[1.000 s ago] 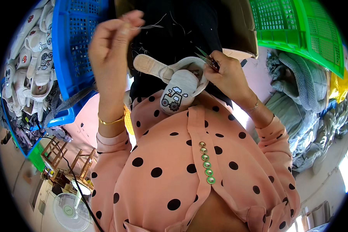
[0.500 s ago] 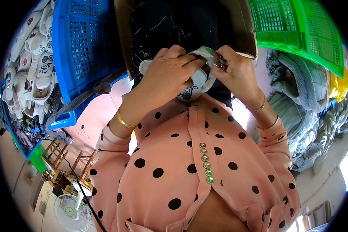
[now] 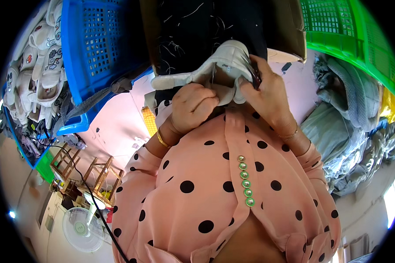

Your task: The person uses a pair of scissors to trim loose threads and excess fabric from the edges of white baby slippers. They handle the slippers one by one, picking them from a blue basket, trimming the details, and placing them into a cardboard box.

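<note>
While the head camera looks down, both hands hold one small white baby shoe (image 3: 215,70) close to the chest, just above the pink dotted blouse (image 3: 232,193), where it is easy to see. The left hand (image 3: 193,105) is curled into a fist and pinches the shoe's lower edge to keep it from slipping. The right hand (image 3: 267,96) wraps around the other side, fingers closed on it. A blue crate (image 3: 96,48) sits near on the left, with more white shoes (image 3: 35,65) piled beside it, and a green crate (image 3: 342,30) on the right.
</note>
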Demonstrator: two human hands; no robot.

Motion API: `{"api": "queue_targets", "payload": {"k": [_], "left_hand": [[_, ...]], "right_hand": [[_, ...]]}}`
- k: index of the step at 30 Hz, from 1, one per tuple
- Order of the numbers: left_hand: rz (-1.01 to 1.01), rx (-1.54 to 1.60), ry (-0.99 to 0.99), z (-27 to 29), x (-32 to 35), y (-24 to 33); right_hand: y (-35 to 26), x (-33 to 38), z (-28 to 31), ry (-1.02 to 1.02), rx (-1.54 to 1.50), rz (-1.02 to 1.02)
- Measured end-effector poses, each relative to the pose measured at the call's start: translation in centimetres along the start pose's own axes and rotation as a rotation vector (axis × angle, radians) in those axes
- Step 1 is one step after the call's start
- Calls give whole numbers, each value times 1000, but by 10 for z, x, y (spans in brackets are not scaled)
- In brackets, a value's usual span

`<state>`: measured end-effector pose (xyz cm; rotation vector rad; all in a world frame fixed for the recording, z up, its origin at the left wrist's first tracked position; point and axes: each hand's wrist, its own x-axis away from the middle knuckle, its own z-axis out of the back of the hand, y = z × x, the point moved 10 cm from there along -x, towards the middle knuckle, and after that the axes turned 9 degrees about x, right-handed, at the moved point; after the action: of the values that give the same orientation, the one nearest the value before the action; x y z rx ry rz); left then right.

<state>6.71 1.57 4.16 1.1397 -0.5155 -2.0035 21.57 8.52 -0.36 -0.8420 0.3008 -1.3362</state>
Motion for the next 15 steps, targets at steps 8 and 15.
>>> {"api": "queue_targets", "payload": {"k": [8,15], "left_hand": [[57,31,175,22,-3,-2],[-28,2,260,34,-23,3]], "right_hand": [[-44,-21,19,51,-55,146],[-67,-43,48,126,-290,191]]}}
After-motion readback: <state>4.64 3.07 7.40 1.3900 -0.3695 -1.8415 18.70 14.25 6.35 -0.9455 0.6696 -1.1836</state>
